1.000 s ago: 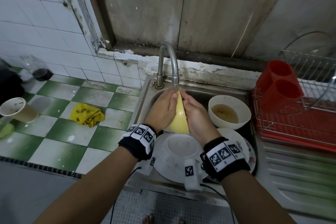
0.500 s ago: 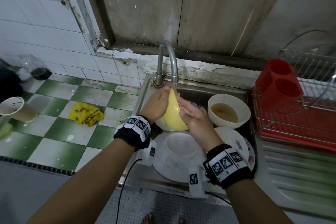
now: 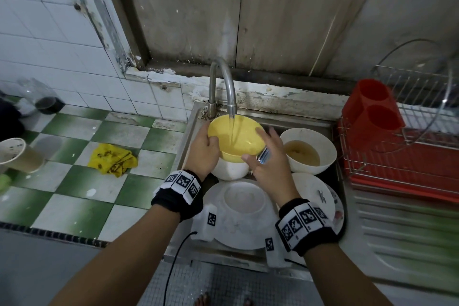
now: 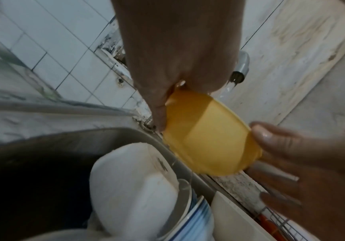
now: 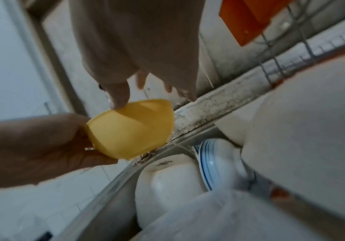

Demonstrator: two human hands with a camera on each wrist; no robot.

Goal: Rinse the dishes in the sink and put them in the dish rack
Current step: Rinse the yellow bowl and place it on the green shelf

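Observation:
A yellow bowl (image 3: 236,136) (image 4: 208,138) (image 5: 130,128) sits mouth up under the tap (image 3: 223,87), with water running into it. My left hand (image 3: 206,149) grips its left rim, thumb inside and fingers underneath. My right hand (image 3: 265,156) is at its right side with fingers spread and straight; only the thumb touches the rim. Below in the sink (image 3: 191,131) are an upturned white bowl (image 3: 231,169), a white bowl of brownish liquid (image 3: 308,151) and a white plate (image 3: 223,231) carrying another upturned bowl. The wire dish rack (image 3: 409,156) with its red tray stands to the right.
A red cutlery holder (image 3: 372,107) stands in the rack's near corner. More plates (image 3: 320,196) lie at the sink's right. On the green and white tiled counter to the left are a yellow cloth (image 3: 111,159) and a paper cup (image 3: 15,154). A steel draining board (image 3: 397,231) is under the rack.
The yellow bowl was held on edge between both hands; now it is turned mouth up under the stream. My right hand has let go and spread its fingers.

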